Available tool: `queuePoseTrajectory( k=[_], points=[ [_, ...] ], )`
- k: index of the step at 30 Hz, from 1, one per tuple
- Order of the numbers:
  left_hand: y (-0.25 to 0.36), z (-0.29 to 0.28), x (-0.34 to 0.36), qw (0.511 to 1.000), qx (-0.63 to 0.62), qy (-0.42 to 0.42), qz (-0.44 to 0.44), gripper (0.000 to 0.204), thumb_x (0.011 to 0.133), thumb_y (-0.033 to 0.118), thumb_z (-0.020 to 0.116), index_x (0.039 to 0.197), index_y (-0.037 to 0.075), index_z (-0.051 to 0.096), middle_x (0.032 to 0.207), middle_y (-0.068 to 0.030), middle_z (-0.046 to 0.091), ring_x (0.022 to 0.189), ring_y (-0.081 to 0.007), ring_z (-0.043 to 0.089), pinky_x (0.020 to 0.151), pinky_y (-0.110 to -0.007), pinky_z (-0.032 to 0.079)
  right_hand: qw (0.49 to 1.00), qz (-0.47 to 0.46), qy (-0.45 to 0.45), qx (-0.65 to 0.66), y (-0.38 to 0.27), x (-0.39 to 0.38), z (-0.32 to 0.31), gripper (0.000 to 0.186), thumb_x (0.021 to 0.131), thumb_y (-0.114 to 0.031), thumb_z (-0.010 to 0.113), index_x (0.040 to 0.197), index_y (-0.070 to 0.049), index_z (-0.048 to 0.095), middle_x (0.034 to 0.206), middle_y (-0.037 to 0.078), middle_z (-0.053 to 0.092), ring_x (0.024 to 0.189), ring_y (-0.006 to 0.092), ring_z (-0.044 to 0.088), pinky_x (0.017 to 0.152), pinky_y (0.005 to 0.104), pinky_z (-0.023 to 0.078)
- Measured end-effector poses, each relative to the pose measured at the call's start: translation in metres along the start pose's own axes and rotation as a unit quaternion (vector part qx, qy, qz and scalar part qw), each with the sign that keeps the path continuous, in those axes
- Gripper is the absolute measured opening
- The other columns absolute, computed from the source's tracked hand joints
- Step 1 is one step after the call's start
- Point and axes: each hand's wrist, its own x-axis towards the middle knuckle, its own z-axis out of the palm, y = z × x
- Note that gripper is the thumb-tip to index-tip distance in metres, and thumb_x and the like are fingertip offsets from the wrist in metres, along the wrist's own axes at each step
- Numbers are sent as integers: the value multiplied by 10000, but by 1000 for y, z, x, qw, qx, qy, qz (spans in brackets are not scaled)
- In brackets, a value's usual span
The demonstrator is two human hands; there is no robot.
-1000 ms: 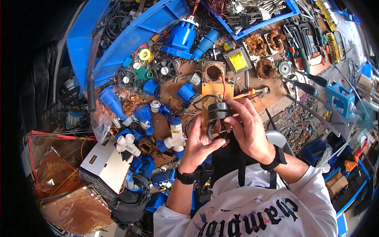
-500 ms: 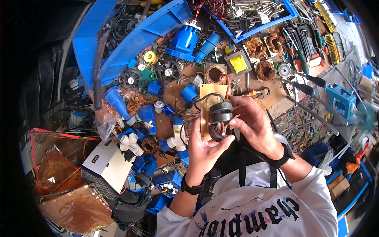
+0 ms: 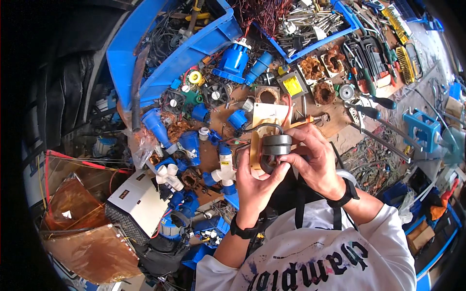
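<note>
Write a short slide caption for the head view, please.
Both hands, left hand and right hand, grip stacked dark rings above a cluttered workbench.

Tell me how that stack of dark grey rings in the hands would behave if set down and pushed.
The dark grey rings look rigid and dense, so probably heavy for their size. Being round, they would likely roll if stood on edge. The left hand and right hand both pinch them, which hints that the stacked rings may slide apart.

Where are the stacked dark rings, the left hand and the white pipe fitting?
Dark rings [image 3: 276, 144], head view, side of the stack.
Left hand [image 3: 256, 183], head view, back of hand.
White pipe fitting [image 3: 225, 169], head view, its body.
</note>
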Motion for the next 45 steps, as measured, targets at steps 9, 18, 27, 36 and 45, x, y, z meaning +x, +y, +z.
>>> queuePoseTrajectory(
  k=[9,18,27,36,45],
  points=[
    [21,6,-9,997,-23,-63,-35,543,831,-84,681,1251,6,350,1135,-144,578,955,-181,647,791,-321,598,1000,-12,18,-17,-18,2,-11,444,803,-61,748,1204,10,572,988,110,539,810,200,635,642,290,556],
    [30,11,-13,994,-15,-91,-62,613,844,-86,663,1328,9,298,1139,-130,568,938,-192,658,813,-353,605,999,-19,14,-29,-29,2,-28,410,822,-89,737,1175,31,567,949,121,532,791,224,634,640,299,561],
    [37,13,-10,985,-12,-144,-93,498,883,-27,634,1316,22,394,1150,-76,559,996,-157,627,822,-378,604,999,-3,13,-49,-33,-1,-39,442,823,-171,751,1170,41,578,939,144,550,795,269,641,689,352,538],
    [46,33,-22,994,27,-79,-71,441,904,26,618,1303,17,430,1134,-65,590,951,-161,638,810,-379,600,996,37,40,67,-45,0,-41,401,823,-144,753,1139,42,588,1016,166,583,843,242,672,697,364,548],
    [60,52,-32,989,115,-24,86,572,822,-75,698,1277,25,368,1181,-126,580,1038,-173,629,849,-303,568,978,140,21,155,-68,-15,-33,203,870,-192,731,841,-7,655,739,28,600,645,97,583,616,265,465]
  ],
)
